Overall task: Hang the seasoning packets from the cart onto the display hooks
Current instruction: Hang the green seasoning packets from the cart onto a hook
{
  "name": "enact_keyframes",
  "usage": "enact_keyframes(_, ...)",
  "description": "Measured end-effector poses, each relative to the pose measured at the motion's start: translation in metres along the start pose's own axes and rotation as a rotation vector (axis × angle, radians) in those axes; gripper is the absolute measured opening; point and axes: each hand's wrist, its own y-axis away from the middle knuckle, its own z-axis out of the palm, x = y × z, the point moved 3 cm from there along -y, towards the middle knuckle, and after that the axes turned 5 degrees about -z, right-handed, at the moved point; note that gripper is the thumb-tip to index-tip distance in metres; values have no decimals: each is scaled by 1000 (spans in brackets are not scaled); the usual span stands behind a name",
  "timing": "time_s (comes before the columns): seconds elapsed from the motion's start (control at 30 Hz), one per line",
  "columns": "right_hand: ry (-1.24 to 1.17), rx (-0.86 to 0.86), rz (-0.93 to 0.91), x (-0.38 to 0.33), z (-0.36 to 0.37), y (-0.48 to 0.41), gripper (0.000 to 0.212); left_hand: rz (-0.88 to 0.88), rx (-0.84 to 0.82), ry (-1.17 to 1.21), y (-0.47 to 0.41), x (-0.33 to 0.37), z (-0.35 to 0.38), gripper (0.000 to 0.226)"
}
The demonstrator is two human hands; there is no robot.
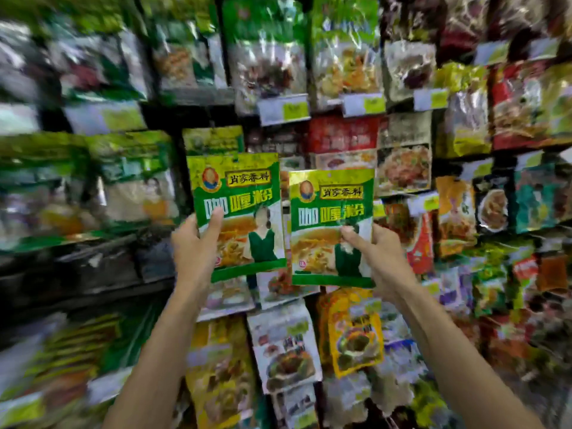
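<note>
Your left hand (193,243) grips the left packet (236,193), right hand (379,255) the right packet (331,212) — hang one at a time, top edge level; hook's not visible.

Price tags (284,110) under the top row, dark shelf (102,267) at left, yellow pouch (356,335) hanging low

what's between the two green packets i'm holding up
Only a narrow gap between the left packet and the right packet, with hung display packets showing behind it, in the head view.
</note>
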Motion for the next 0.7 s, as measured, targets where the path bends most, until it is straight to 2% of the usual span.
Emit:
enact_keyframes(0.1,-57,-52,-55,-21,56,-22,33,42,84,-3,-29,19,-48,14)
enact_keyframes(0.2,-111,-141,-52,-30,102,-35,20,41,153,0,-55,27,-88,45)
enact_keyframes(0.3,-171,-166,-26,-36,135,-45,33,32,196,-9,-75,29,-118,70)
enact_keyframes(0.33,-188,-170,-18,-38,143,-50,31,25,205,-13,-80,29,-125,73)
enact_keyframes(0.43,-242,-211,-8,-45,166,-64,11,30,222,-25,-88,31,-135,73)
enact_keyframes(0.57,-246,-233,8,-57,182,-88,12,106,243,-24,-95,38,-130,46)
enact_keyframes(0.7,-251,-250,18,-63,190,-109,14,100,256,-25,-105,38,-122,50)
